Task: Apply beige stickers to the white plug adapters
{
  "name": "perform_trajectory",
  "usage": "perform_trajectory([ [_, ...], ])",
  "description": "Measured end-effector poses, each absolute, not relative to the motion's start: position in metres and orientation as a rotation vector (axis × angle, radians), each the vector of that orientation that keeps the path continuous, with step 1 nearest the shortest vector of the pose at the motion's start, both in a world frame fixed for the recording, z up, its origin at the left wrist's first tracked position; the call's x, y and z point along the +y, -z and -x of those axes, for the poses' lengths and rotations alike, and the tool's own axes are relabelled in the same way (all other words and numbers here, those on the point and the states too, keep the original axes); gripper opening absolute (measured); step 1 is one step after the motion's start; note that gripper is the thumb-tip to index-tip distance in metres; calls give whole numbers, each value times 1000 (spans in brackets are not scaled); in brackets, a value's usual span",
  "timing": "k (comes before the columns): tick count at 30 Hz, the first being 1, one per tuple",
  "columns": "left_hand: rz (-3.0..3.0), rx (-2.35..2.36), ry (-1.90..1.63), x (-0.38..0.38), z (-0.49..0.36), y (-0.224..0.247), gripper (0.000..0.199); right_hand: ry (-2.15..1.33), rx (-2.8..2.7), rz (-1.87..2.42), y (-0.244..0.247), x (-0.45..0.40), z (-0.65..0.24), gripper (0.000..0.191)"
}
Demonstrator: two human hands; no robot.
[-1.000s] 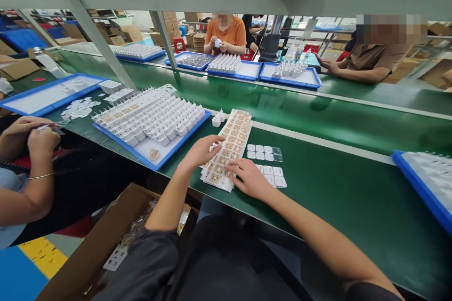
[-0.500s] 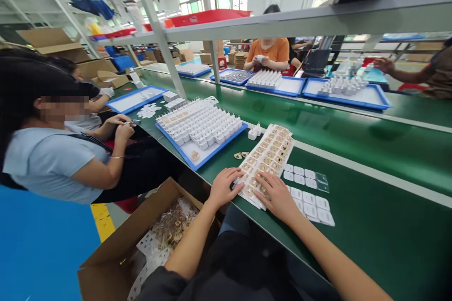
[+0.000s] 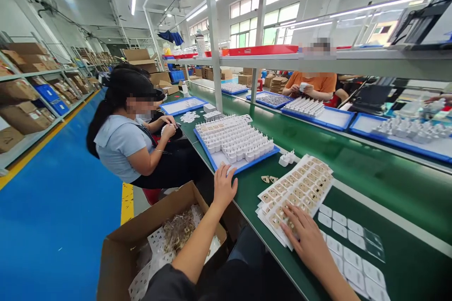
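Note:
My right hand (image 3: 306, 237) rests on the near end of a stack of white sheets (image 3: 294, 190) that carry rows of tan die-cut stickers, its fingers stretched out. Over the near corner of a blue-rimmed tray (image 3: 208, 150) is my left hand (image 3: 225, 184), fingers extended and slightly apart. What lies under its fingertips is hidden. The tray holds rows of white plug adapters (image 3: 243, 138) with pins upward. Between tray and sheets sit a few loose white adapters (image 3: 287, 157) and two small tan pieces (image 3: 269, 179).
Sheets of white rounded labels (image 3: 356, 263) lie right of my right hand. Below the table edge stands an open cardboard box (image 3: 116, 249) with scraps. A co-worker in light blue (image 3: 123, 150) sits at the left. Across the green belt (image 3: 353, 164) is a person in orange (image 3: 318, 85).
My left hand has left the sticker sheets and moved left to the tray corner. My right hand stays on the sheets. The view has turned left.

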State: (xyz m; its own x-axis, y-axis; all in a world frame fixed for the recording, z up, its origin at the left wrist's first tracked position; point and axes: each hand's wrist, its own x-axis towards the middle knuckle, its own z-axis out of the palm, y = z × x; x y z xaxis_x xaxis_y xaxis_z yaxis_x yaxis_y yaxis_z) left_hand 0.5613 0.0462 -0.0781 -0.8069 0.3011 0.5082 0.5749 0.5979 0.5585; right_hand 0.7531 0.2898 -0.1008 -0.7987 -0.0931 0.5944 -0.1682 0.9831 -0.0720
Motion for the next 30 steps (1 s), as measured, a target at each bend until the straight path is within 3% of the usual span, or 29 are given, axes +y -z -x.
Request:
perform_trajectory([
  [19,672,-2590,733,47,-548,93,48,-191,-2568,-147,98,285,-755,41],
  [30,700,-2482,679,42,-551,94,42,-297,-2630,-83,86,282,-758,38],
])
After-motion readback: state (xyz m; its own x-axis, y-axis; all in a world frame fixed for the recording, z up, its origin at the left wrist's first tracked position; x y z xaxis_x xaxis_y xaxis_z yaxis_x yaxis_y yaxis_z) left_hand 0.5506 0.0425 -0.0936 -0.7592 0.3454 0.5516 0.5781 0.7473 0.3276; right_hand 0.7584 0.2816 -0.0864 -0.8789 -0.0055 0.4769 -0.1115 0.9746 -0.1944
